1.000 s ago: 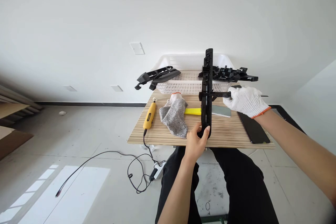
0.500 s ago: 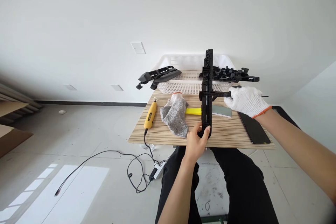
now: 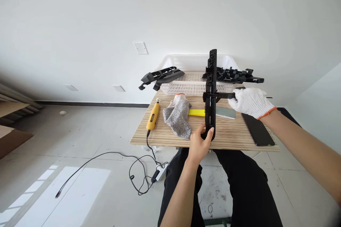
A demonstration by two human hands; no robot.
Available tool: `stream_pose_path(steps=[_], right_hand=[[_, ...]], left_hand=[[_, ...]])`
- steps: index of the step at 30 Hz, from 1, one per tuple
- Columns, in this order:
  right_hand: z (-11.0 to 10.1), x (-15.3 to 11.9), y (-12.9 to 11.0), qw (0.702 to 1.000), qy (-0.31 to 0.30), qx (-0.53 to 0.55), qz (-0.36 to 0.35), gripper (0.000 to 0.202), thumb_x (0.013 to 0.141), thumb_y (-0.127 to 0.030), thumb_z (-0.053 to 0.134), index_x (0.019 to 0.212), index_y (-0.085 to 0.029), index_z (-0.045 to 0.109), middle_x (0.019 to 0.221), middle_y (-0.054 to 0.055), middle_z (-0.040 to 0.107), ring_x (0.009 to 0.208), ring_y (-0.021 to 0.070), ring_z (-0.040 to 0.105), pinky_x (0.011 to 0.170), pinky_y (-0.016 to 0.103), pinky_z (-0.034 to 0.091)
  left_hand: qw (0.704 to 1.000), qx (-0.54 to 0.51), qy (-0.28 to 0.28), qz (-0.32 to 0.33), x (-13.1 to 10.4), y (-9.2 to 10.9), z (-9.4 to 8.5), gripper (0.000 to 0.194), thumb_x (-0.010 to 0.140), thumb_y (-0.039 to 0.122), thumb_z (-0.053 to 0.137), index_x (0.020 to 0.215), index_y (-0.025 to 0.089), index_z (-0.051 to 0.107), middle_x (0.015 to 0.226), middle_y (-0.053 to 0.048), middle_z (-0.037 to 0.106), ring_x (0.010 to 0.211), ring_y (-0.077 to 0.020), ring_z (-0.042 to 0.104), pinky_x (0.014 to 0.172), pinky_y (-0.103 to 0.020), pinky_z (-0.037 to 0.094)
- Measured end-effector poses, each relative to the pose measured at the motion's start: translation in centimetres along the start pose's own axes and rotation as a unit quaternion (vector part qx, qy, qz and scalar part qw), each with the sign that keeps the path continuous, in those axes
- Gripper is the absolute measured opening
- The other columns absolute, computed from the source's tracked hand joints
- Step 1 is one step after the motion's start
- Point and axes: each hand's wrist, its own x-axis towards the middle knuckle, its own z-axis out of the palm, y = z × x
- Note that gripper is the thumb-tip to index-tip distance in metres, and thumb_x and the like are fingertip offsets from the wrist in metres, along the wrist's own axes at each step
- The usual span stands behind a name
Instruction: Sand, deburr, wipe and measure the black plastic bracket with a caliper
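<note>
My bare left hand (image 3: 200, 142) is closed round the near end of a long black plastic part (image 3: 211, 78), thumb on top. The part stands tilted up over the table, its far end in front of the basket. On my right hand (image 3: 250, 102) is a white knit glove with an orange cuff. Its fingers are closed on a black caliper (image 3: 224, 95), which lies across the middle of the part. One caliper jaw shows at the part's left side, and a thin rod sticks out right of the glove. The exact contact of the jaws cannot be made out.
A white basket (image 3: 178, 88) at the back holds black plastic parts (image 3: 162, 76). On the striped table (image 3: 226, 136) lie a yellow corded rotary tool (image 3: 152, 116), a grey cloth (image 3: 178, 118), a yellow toothed strip (image 3: 196, 112), a grey-green flat bar (image 3: 225, 112) and a black phone (image 3: 258, 130).
</note>
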Motion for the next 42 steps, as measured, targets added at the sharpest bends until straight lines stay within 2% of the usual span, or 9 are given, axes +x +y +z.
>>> stream_pose_path(steps=[4, 7, 10, 18, 27, 32, 37, 42], right_hand=[[0.15, 0.0, -0.07, 1.0, 0.019, 0.005, 0.004, 0.052, 0.09, -0.045, 0.033, 0.096, -0.01, 0.072, 0.074, 0.017, 0.071, 0.069, 0.0337, 0.067, 0.06, 0.033, 0.032], [0.2, -0.03, -0.16, 0.999, 0.048, 0.02, 0.011, 0.059, 0.089, -0.055, 0.034, 0.093, -0.011, 0.072, 0.072, 0.017, 0.071, 0.067, 0.0314, 0.066, 0.059, 0.03, 0.028], [0.19, -0.07, -0.22, 0.998, 0.052, 0.031, 0.011, 0.063, 0.089, -0.061, 0.033, 0.091, -0.011, 0.072, 0.07, 0.017, 0.07, 0.067, 0.0308, 0.066, 0.058, 0.029, 0.026], [0.48, -0.04, -0.15, 0.998, 0.055, 0.012, 0.003, 0.061, 0.091, -0.053, 0.029, 0.097, -0.009, 0.071, 0.071, 0.018, 0.07, 0.066, 0.0326, 0.066, 0.059, 0.031, 0.03], [-0.06, -0.18, -0.19, 1.0, 0.014, -0.005, -0.001, 0.052, 0.09, -0.044, 0.032, 0.106, -0.009, 0.068, 0.073, 0.017, 0.07, 0.068, 0.0339, 0.066, 0.062, 0.033, 0.032], [-0.07, -0.17, -0.33, 1.0, 0.019, 0.005, 0.005, 0.053, 0.091, -0.046, 0.033, 0.105, -0.01, 0.069, 0.073, 0.017, 0.07, 0.066, 0.0349, 0.066, 0.06, 0.035, 0.032], [0.05, -0.15, -0.36, 0.999, 0.03, 0.028, 0.006, 0.064, 0.092, -0.055, 0.03, 0.107, -0.008, 0.071, 0.068, 0.019, 0.067, 0.064, 0.035, 0.063, 0.058, 0.037, 0.033], [0.56, -0.12, -0.2, 0.999, 0.027, 0.023, 0.003, 0.069, 0.092, -0.057, 0.028, 0.114, -0.006, 0.069, 0.062, 0.019, 0.063, 0.062, 0.0371, 0.062, 0.058, 0.038, 0.032]], left_hand=[[1.0, 0.004, 0.01, 0.014, 0.03, -0.05, 0.07, 0.043, 0.093, 0.054, 0.054, 0.11, 0.017, 0.067, 0.084, -0.005, 0.075, 0.062, -0.0161, 0.066, 0.054, -0.024, 0.047], [1.0, 0.005, 0.012, 0.02, 0.05, -0.06, 0.11, 0.041, 0.093, 0.053, 0.055, 0.11, 0.017, 0.068, 0.083, -0.005, 0.075, 0.066, -0.0176, 0.069, 0.056, -0.025, 0.049], [1.0, 0.009, 0.016, 0.023, 0.05, -0.05, 0.11, 0.04, 0.093, 0.052, 0.055, 0.109, 0.018, 0.068, 0.084, -0.005, 0.075, 0.068, -0.0183, 0.07, 0.058, -0.025, 0.05], [0.999, 0.022, 0.022, 0.026, 0.04, -0.1, 0.04, 0.037, 0.093, 0.051, 0.056, 0.109, 0.02, 0.068, 0.086, -0.006, 0.076, 0.078, -0.0217, 0.073, 0.063, -0.028, 0.052], [0.999, 0.02, 0.023, 0.021, 0.12, -0.07, -0.01, 0.035, 0.094, 0.05, 0.056, 0.109, 0.02, 0.067, 0.089, -0.007, 0.077, 0.086, -0.0239, 0.074, 0.069, -0.03, 0.054], [0.999, 0.023, 0.019, 0.017, 0.1, 0.02, -0.07, 0.034, 0.094, 0.05, 0.056, 0.109, 0.021, 0.067, 0.089, -0.006, 0.077, 0.087, -0.0244, 0.074, 0.07, -0.03, 0.054], [0.999, 0.035, 0.026, 0.015, 0.15, -0.1, 0.03, 0.034, 0.094, 0.05, 0.055, 0.109, 0.022, 0.068, 0.088, -0.005, 0.076, 0.084, -0.0241, 0.073, 0.073, -0.032, 0.053], [0.999, 0.041, 0.032, 0.013, 0.16, -0.37, 0.06, 0.032, 0.094, 0.048, 0.057, 0.109, 0.022, 0.067, 0.093, -0.006, 0.078, 0.092, -0.0245, 0.073, 0.08, -0.033, 0.051]])
